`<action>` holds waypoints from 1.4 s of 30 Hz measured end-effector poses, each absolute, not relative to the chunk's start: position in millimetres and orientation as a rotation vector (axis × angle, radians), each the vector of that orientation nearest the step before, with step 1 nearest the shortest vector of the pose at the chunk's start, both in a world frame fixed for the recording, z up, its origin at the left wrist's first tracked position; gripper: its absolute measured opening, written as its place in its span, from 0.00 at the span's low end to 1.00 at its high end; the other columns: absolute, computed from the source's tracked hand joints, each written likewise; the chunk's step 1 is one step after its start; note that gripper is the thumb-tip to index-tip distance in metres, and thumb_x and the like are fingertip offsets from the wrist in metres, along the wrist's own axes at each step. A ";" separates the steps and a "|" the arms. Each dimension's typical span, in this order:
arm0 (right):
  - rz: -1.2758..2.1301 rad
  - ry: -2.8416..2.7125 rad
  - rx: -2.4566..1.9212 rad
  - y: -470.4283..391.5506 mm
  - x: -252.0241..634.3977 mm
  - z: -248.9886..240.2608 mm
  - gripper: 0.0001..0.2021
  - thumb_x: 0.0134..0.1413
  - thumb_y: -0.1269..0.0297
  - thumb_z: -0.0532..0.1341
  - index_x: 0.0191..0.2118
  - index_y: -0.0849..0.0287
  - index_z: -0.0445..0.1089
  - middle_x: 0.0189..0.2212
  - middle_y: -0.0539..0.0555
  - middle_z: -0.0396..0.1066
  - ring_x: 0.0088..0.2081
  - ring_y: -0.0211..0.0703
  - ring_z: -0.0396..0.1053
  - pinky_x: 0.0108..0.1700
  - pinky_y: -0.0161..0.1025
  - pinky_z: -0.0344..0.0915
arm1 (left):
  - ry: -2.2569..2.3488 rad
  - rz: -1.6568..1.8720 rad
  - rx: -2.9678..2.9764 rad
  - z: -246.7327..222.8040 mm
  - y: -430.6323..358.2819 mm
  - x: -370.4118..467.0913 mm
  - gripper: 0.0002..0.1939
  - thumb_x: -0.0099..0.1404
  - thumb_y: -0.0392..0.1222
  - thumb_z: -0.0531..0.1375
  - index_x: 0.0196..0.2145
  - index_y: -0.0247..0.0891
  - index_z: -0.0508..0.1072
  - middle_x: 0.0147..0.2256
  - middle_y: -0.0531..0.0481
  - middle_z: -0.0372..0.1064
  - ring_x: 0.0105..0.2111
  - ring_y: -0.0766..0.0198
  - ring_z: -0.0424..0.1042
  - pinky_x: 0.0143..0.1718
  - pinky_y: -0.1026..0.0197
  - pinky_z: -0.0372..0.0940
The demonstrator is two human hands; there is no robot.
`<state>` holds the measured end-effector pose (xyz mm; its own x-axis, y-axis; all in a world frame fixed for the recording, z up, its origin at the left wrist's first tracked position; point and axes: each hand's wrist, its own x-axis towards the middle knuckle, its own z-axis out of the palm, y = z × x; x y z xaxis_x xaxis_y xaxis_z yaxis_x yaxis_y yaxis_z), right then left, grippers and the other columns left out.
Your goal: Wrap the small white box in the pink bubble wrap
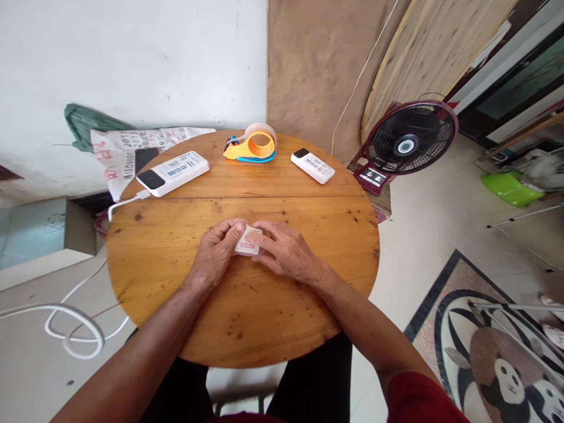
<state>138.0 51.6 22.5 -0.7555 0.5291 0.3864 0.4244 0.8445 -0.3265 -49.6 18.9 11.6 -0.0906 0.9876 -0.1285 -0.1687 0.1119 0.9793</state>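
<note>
Near the middle of the round wooden table point(282, 311), a small white pack with red print point(247, 248) is held between my two hands. It looks like a deck of cards in a box, though its kind is not certain. My left hand point(215, 249) grips its left side, with the thumb along the upper left edge. From the right, my right hand point(291, 252) closes on it, one finger lying across the top face and others by the right edge. The fingers hide parts of the pack.
Toward the back stand a yellow tape dispenser point(228, 153) and a white power bank point(314, 167). Another white power bank point(180, 171), with a cable point(126, 201), lies at the left. A printed sack point(117, 158) is behind the table; a fan point(408, 144) stands to the right.
</note>
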 end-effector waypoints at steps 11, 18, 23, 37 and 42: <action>0.467 -2.525 -0.786 58.7 141.7 16.3 0.19 0.58 0.63 0.63 0.55 0.55 0.68 0.57 0.59 0.66 0.54 0.47 0.68 0.54 0.43 0.67 | 1.428 1.246 1.175 9.2 20.7 -53.6 0.20 0.59 0.55 0.62 0.40 0.36 0.79 0.35 0.48 0.76 0.34 0.59 0.71 0.35 0.61 0.64; 0.602 -2.432 -0.763 61.3 145.8 26.0 0.28 0.50 0.56 0.69 0.56 0.54 0.64 0.65 0.63 0.55 0.64 0.54 0.57 0.62 0.55 0.57 | 1.292 1.246 1.049 10.3 18.9 -51.7 0.21 0.54 0.51 0.67 0.42 0.36 0.77 0.35 0.49 0.76 0.31 0.62 0.71 0.34 0.62 0.65; 0.684 -2.306 -0.814 64.6 150.3 33.2 0.33 0.49 0.53 0.69 0.60 0.54 0.60 0.64 0.62 0.56 0.65 0.53 0.55 0.64 0.53 0.55 | 1.280 1.244 1.009 12.4 19.5 -50.8 0.21 0.53 0.52 0.68 0.40 0.36 0.77 0.33 0.49 0.75 0.30 0.62 0.71 0.32 0.62 0.65; 0.455 -2.449 -0.704 64.9 144.2 20.0 0.17 0.58 0.55 0.63 0.52 0.53 0.71 0.58 0.59 0.65 0.58 0.49 0.63 0.58 0.50 0.57 | 1.269 1.252 1.032 19.1 19.5 -49.4 0.19 0.52 0.52 0.68 0.36 0.36 0.78 0.31 0.50 0.75 0.29 0.62 0.71 0.34 0.61 0.66; 0.310 -2.507 -0.667 63.3 141.8 21.2 0.13 0.61 0.57 0.60 0.49 0.52 0.72 0.56 0.58 0.67 0.57 0.51 0.62 0.56 0.52 0.57 | 1.244 1.253 1.073 16.0 20.2 -50.7 0.17 0.54 0.51 0.67 0.37 0.37 0.78 0.33 0.50 0.76 0.31 0.62 0.71 0.35 0.61 0.65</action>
<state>141.8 63.3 21.2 -0.7422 0.5162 0.4274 0.3964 0.8523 -0.3411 -50.7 20.2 16.0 -0.0774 0.9949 -0.0650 -0.0720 0.0595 0.9956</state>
